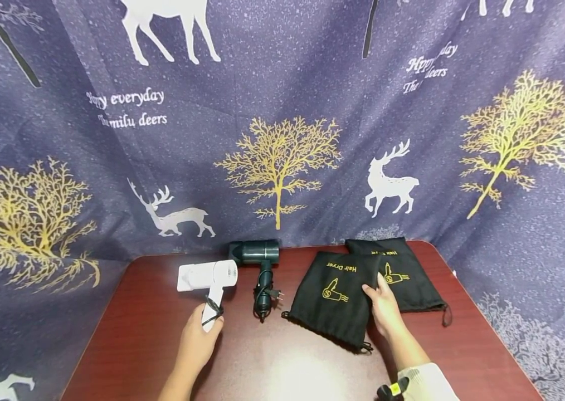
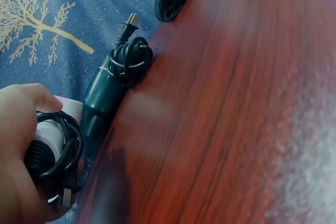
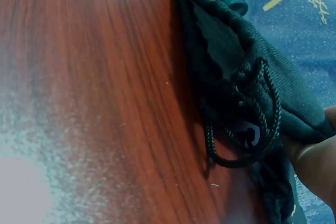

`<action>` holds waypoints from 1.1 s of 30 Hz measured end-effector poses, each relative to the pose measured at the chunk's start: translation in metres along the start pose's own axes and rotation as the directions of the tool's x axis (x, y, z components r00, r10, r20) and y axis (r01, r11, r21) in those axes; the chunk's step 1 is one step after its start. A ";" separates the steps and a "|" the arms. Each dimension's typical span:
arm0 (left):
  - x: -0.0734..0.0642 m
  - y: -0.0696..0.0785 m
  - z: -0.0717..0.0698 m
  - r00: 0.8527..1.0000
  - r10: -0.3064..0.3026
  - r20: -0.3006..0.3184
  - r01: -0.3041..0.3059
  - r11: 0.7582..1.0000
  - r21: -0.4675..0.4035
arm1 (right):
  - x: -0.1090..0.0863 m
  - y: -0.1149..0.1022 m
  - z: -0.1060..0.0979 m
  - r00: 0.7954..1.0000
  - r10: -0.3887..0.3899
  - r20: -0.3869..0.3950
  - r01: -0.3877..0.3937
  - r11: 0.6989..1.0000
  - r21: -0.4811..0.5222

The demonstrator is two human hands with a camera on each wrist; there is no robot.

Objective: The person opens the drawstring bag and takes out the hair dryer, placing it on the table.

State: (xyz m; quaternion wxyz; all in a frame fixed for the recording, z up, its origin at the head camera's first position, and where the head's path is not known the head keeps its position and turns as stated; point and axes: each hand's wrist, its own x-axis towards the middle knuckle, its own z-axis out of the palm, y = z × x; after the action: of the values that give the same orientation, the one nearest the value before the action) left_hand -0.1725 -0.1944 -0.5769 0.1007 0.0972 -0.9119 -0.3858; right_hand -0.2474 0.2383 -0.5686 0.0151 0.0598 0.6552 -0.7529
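Observation:
My left hand (image 1: 199, 340) grips the handle of a white hair dryer (image 1: 207, 274), whose dark cord is wound around that handle. In the left wrist view the cord (image 2: 65, 145) and its plug show beside my thumb. My right hand (image 1: 384, 306) pinches the right edge of a black drawstring bag (image 1: 332, 295) printed "Hair Dryer" in yellow. The right wrist view shows the bag's gathered mouth partly open, with a looped drawstring (image 3: 273, 114). A second black bag (image 1: 413, 278) lies behind it at the right, partly covered.
A dark green hair dryer (image 1: 257, 253) with its cord wrapped around the handle lies at the table's back edge, between the white dryer and the bags. Behind the reddish-brown table (image 1: 132, 328) hangs a blue-purple cloth (image 1: 312, 67) printed with deer and trees.

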 end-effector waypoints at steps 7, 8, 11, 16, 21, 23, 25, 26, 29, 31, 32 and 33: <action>0.003 -0.007 0.000 1.000 -0.018 0.016 0.018 1.000 0.006 | 0.001 -0.003 -0.003 1.000 -0.004 0.007 0.004 1.000 0.000; 0.003 -0.007 0.000 1.000 -0.021 0.011 0.021 1.000 0.008 | 0.002 -0.003 -0.003 1.000 -0.005 0.007 0.005 1.000 0.001; 0.005 -0.008 0.000 0.999 -0.034 -0.001 0.034 0.999 0.014 | 0.002 -0.005 -0.003 1.000 -0.016 0.010 0.016 1.000 0.004; 0.005 -0.007 -0.001 0.999 -0.049 -0.023 0.049 0.999 0.009 | 0.002 -0.009 -0.003 1.000 -0.013 0.000 0.013 1.000 0.006; 0.006 -0.008 -0.003 0.998 -0.064 -0.019 0.064 0.998 0.010 | 0.001 -0.011 -0.005 1.000 -0.015 0.003 0.015 1.000 0.001; 0.007 -0.009 -0.002 0.998 -0.067 -0.016 0.067 0.998 0.010 | 0.002 -0.012 -0.006 0.999 -0.033 0.009 0.033 0.999 -0.004; 0.008 -0.010 -0.002 0.997 -0.072 -0.013 0.072 0.997 0.010 | 0.002 -0.011 -0.007 0.999 -0.048 0.007 0.048 0.999 -0.005; 0.009 -0.011 -0.001 0.997 -0.070 -0.015 0.070 0.997 0.010 | 0.002 -0.012 -0.008 0.999 -0.048 0.011 0.048 0.999 0.003; 0.011 -0.013 0.001 0.997 -0.066 -0.026 0.066 0.998 0.008 | 0.003 -0.013 -0.009 0.999 -0.040 0.012 0.040 0.999 0.019; 0.012 -0.015 0.002 0.997 -0.062 -0.034 0.062 0.998 0.007 | 0.003 -0.014 -0.009 0.999 -0.031 0.015 0.030 0.999 0.022; 0.013 -0.015 0.002 0.997 -0.059 -0.039 0.060 0.998 0.007 | 0.003 -0.015 -0.010 0.999 -0.027 0.019 0.026 0.999 0.023; 0.013 -0.016 0.003 0.998 -0.057 -0.041 0.058 0.998 0.007 | 0.003 -0.016 -0.010 1.000 -0.024 0.019 0.023 1.000 0.016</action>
State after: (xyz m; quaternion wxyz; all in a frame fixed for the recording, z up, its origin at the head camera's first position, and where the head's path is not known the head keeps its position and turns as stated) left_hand -0.1842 -0.2068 -0.5888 0.1078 0.1317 -0.9081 -0.3826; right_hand -0.2512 0.2505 -0.5549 0.0121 0.0449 0.6496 -0.7588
